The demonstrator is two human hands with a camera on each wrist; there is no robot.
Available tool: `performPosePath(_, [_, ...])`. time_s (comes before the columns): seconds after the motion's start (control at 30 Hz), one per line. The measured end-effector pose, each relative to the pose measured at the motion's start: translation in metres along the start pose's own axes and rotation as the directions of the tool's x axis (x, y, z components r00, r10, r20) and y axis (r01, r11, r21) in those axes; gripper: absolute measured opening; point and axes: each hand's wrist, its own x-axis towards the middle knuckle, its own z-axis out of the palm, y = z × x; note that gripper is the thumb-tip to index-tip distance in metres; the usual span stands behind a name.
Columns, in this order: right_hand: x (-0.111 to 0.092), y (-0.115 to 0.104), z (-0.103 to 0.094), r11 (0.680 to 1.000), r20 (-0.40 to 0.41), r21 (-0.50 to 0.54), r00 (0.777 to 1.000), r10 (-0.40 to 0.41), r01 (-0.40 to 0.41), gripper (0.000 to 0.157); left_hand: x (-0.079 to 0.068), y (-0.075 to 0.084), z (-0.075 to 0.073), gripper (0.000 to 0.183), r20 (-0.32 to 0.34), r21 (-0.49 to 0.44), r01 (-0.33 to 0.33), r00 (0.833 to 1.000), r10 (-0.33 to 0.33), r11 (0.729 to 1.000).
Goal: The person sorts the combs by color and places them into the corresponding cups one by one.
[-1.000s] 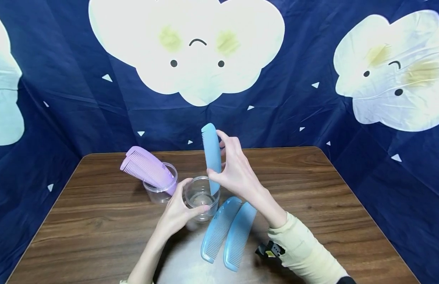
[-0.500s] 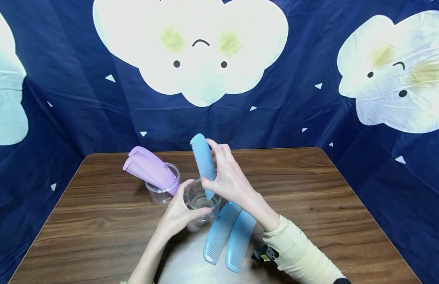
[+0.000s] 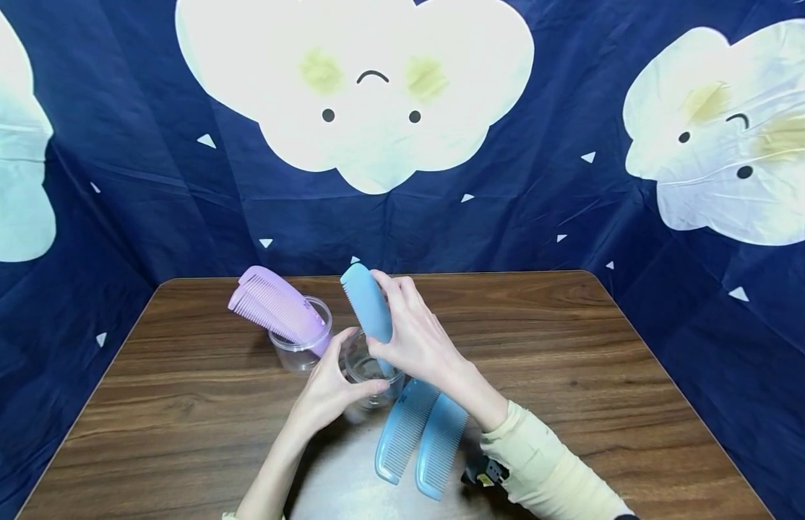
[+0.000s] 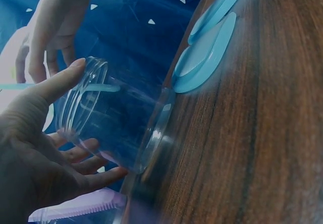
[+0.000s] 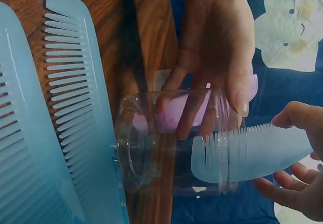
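My right hand [image 3: 415, 332] pinches a blue comb [image 3: 368, 300] between thumb and fingers. The comb's lower end is inside a clear plastic jar [image 5: 166, 143], past the rim but above the bottom in the right wrist view. Around the jar's near-left side curls my left hand [image 4: 55, 148], thumb at the rim and fingers along the wall. Two more blue combs, a left one [image 3: 402, 437] and a right one [image 3: 441, 448], lie side by side on the table just right of the jar, their upper ends partly covered by the right hand and wrist.
A second clear jar [image 3: 292, 354] stands to the left, holding purple combs [image 3: 275, 303] that lean out leftward. All stand on a wood-grain table [image 3: 149, 419]. Behind it hangs a dark blue cloth [image 3: 136, 209] with white clouds.
My right hand has moved down and left, lowering the blue comb from over the jar's right rim into the jar. The left hand keeps its hold on the jar.
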Motion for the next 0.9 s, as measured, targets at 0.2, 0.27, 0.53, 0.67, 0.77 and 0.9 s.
performPosePath(0.2, [-0.001,-0.001,0.003,1.000,0.016,-0.031,1.000,0.002,-0.001,0.097,0.001,-0.001,-0.002,0.106,0.011,-0.008,-0.009,1.000,0.009,1.000])
performPosePath(0.27, [-0.001,-0.001,0.004,0.999,0.016,-0.041,1.000,-0.004,0.004,0.096,0.002,-0.001,-0.002,0.106,0.011,-0.007,-0.009,1.000,0.009,1.000])
performPosePath(0.53, [-0.001,0.001,0.012,0.995,0.036,-0.094,0.999,-0.036,0.040,0.097,0.003,-0.001,-0.003,0.106,0.014,-0.007,-0.004,1.000,0.004,1.000])
performPosePath(0.67, [-0.001,0.002,0.015,0.994,0.056,-0.108,0.998,-0.025,0.031,0.097,0.003,-0.001,-0.003,0.104,0.010,-0.009,-0.006,1.000,0.006,1.000])
performPosePath(0.77, [-0.002,0.004,0.016,0.993,0.069,-0.112,0.998,-0.016,0.024,0.097,0.003,-0.001,-0.003,0.104,0.011,0.000,-0.006,1.000,0.006,1.000])
performPosePath(0.9, [-0.004,0.006,0.015,0.993,0.059,-0.115,0.998,-0.026,0.033,0.098,0.004,-0.001,-0.003,0.099,0.011,0.020,-0.004,1.000,0.004,1.000])
